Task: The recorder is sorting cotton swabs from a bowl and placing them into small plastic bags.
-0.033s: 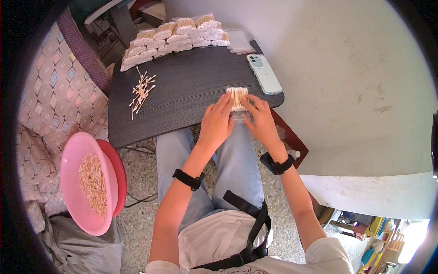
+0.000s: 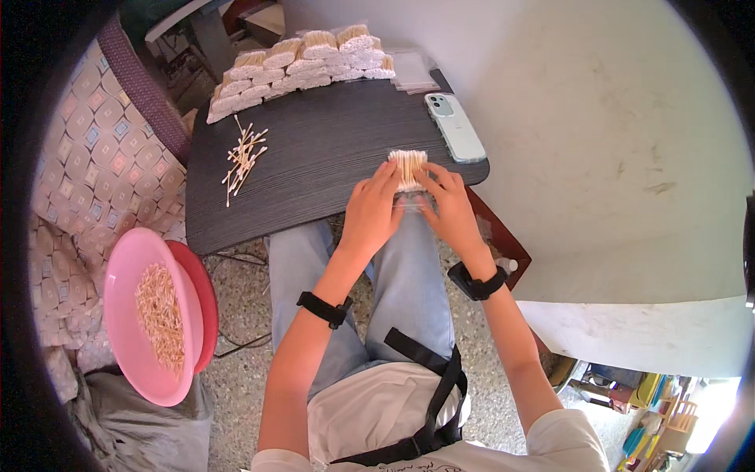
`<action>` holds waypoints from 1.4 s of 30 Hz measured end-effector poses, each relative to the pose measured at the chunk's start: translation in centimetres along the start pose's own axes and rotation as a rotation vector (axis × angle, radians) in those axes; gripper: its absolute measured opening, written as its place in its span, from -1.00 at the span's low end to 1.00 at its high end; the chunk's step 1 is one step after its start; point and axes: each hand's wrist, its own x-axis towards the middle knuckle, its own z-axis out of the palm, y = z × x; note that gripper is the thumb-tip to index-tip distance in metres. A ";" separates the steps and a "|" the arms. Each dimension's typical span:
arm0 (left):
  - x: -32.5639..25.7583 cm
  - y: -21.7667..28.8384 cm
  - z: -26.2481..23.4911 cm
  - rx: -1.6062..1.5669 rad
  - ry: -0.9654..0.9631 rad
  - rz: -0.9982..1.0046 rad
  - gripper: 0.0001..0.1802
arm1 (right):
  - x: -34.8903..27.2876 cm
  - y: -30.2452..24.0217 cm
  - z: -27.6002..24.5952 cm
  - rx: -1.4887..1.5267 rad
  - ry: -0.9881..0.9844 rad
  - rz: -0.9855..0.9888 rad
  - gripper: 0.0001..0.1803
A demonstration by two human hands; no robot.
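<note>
Here both hands meet at the near edge of the dark table (image 2: 314, 157), closed around a small bundle of cotton swabs (image 2: 408, 167) in a clear plastic bag. The left hand (image 2: 372, 212) grips the bundle from its left side, fingers curled up against the pale stick ends, while the right hand (image 2: 450, 206) clasps it from the right, thumb and fingers pressed to the bag; the lower part of the bag is hidden between the palms. The bundle stands at the table's front right edge, just short of a light blue phone (image 2: 454, 126) lying face down beside it. To the left on the tabletop lies a loose scatter of swabs (image 2: 242, 157), well apart from the hands. Along the far edge a row of packed swab bundles (image 2: 299, 64) is stacked in tiers. Each wrist wears a black band. Off the table at the person's left, a pink bowl (image 2: 126, 330) holding a heap of thin sticks rests on a patterned cushion (image 2: 86, 173), nested over a red bowl.
</note>
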 end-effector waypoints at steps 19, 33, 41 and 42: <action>0.0 -0.8 0.1 -0.148 0.126 -0.048 -0.68 | 0.3 -1.2 0.6 0.035 0.055 -0.043 -0.60; 0.1 0.0 0.9 -0.222 0.262 -0.112 -0.74 | 1.2 -1.0 1.4 0.203 0.121 -0.011 -0.70; 0.0 -0.2 0.4 -0.205 0.222 -0.057 -0.76 | 1.3 -1.6 0.9 0.447 0.118 0.173 -0.66; 0.0 -0.2 0.5 -0.186 0.221 -0.042 -0.76 | 1.3 -1.3 0.9 0.446 0.119 0.173 -0.66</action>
